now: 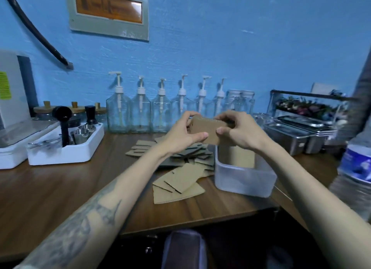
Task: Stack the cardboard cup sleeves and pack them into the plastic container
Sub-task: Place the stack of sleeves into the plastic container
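A flat stack of brown cardboard cup sleeves (208, 129) is held upright in the air above the table. My left hand (181, 134) grips its left end, thumb in front and fingers behind. My right hand (237, 130) pinches its right end from the top and front. Just below them stands the translucent plastic container (244, 177), with more sleeves (242, 158) standing upright inside it. Several loose sleeves (178, 177) lie scattered in a pile on the wooden table to the container's left.
A row of glass pump bottles (140, 112) lines the blue wall. A white tray (66, 150) with metal cups and a tamper sits at left. Steel pans (295, 134) stand at right, and a water bottle (355, 174) at the right edge.
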Available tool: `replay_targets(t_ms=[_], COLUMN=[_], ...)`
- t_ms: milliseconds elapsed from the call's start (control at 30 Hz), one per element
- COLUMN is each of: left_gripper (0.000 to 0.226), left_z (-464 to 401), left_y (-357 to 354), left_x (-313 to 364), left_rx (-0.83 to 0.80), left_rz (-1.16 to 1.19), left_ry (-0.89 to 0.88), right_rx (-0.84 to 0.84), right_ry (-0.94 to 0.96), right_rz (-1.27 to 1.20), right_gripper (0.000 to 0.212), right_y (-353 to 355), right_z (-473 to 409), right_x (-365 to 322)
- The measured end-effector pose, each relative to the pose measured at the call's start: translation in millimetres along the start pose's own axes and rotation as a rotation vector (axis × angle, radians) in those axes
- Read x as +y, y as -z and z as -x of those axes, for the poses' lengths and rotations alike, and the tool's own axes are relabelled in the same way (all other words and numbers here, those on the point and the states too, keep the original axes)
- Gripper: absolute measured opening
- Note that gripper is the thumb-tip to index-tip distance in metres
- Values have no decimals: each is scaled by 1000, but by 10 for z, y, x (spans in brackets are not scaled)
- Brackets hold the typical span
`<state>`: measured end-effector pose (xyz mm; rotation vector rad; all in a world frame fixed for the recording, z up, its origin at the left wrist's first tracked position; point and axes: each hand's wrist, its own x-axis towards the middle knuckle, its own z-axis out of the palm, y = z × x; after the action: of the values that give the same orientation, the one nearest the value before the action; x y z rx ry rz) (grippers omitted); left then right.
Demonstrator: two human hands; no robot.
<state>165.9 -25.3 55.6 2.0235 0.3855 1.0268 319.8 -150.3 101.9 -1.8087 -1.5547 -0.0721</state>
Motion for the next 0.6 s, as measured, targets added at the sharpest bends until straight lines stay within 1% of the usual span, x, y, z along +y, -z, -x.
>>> replay_targets(t_ms=[100,233,333,467,533,600], left_gripper=[56,55,54,52,53,52], left_z=[-65,-111,-145,-135,-126,-114], left_y=[-350,-589,-631,-585,-557,-549], left_x=[5,-51,-99,-200,-266,-321], left_rx=[-69,-92,-82,-152,-167,-186], left_rz=[49,28,27,-27,-10,11], left_ry=[16,32,63,139,179,219], right_rx=[-13,-52,-88,-105,-116,-168], right_ry=[-79,-178,-218,-285,-312,-321], right_rz=[54,131,164,193,217,241], right_gripper=[25,22,22,23,22,21], right_y=[199,306,306,280,264,204], right_z=[148,211,206,185,159,138], right_x=[237,454,576,744,809,853])
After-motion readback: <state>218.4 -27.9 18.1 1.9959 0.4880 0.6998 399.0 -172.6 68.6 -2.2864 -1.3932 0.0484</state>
